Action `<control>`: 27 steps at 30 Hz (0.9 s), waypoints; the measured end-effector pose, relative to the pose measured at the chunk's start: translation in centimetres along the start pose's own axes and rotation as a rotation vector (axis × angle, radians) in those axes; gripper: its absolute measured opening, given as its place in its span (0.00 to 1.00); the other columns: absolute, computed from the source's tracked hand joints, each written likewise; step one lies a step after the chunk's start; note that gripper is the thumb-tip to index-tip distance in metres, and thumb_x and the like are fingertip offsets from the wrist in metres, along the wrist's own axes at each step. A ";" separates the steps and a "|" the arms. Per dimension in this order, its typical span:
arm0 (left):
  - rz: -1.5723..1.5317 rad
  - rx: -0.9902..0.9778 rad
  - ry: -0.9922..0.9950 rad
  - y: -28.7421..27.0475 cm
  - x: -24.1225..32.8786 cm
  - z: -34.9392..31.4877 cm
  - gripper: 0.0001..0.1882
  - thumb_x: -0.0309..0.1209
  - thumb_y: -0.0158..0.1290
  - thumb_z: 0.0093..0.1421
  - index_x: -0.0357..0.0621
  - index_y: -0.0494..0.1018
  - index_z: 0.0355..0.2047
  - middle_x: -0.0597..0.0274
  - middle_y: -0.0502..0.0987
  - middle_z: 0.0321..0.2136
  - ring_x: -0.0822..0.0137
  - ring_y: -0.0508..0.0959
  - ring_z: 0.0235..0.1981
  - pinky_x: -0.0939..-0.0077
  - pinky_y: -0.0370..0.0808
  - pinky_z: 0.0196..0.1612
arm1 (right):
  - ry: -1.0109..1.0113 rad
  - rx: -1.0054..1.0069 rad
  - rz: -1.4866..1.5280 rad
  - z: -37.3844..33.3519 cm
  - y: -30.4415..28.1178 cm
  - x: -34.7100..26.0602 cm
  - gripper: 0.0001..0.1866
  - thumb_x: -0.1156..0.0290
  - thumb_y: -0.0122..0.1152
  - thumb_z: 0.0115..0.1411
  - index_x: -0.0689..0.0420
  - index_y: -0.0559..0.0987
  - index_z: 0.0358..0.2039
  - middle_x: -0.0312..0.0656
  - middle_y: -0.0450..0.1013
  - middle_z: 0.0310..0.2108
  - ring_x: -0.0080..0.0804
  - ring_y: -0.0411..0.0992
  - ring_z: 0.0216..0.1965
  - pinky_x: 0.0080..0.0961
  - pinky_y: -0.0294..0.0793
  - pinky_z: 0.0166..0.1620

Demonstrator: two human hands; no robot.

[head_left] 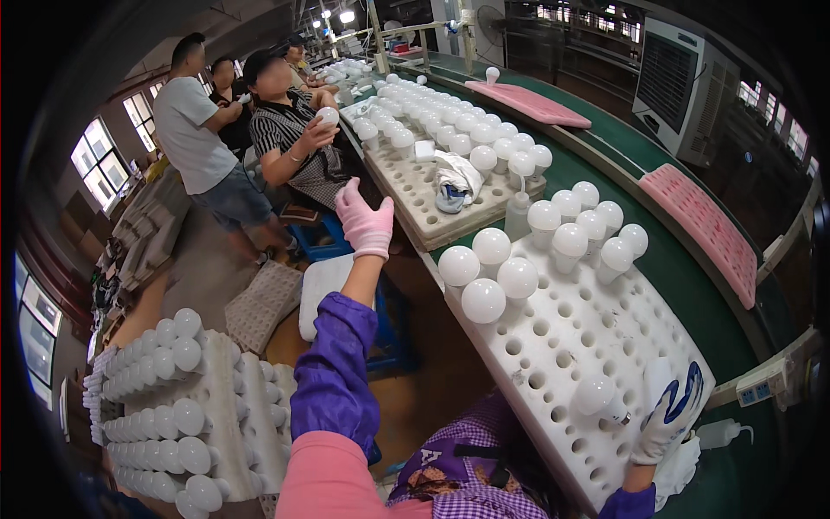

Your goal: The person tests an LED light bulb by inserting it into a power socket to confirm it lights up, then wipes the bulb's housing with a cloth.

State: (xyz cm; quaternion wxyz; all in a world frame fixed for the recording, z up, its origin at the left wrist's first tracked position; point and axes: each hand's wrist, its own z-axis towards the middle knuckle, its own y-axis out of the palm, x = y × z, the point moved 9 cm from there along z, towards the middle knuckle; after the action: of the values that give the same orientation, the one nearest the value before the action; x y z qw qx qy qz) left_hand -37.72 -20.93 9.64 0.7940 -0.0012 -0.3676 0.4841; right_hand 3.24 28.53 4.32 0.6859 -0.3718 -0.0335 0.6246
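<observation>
My left hand point(365, 221), in a pink glove, is raised beyond the near tray's left edge. Its fingers are spread and it holds nothing. At the lower right, my right hand point(664, 424) wears a white glove with blue patches. Its fingers curl beside a pale piece point(657, 377) that I cannot make out. Close to this hand, a white light bulb point(595, 394) lies tilted on the white foam tray point(553, 381), its metal base toward the glove. Several bulbs point(519, 278) stand in holes at the tray's far end.
Another foam tray point(415, 199) carries rows of bulbs and a crumpled cloth point(458, 179). Pink trays point(700, 229) lie along the green belt point(605, 164). Bulb-filled trays point(220, 415) stand at lower left. A co-worker point(290, 130) holds a bulb. A squeeze bottle point(724, 434) lies right.
</observation>
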 end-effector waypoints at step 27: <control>0.435 -0.111 0.356 0.7 -0.5 9.3 0.36 0.32 0.65 0.45 0.54 0.64 0.55 0.53 0.63 0.53 0.49 0.72 0.51 0.57 0.73 0.53 | 0.091 -0.019 0.045 -0.9 1.2 2.3 0.21 0.78 0.49 0.64 0.69 0.67 0.58 0.50 0.65 0.61 0.43 0.61 0.63 0.35 0.55 0.66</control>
State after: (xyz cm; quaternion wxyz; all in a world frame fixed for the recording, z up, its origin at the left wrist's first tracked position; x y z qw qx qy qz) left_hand -43.88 -24.27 15.89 0.7223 -0.2085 -0.2397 0.6144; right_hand 3.17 30.10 2.00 0.6688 -0.4071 0.0001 0.6221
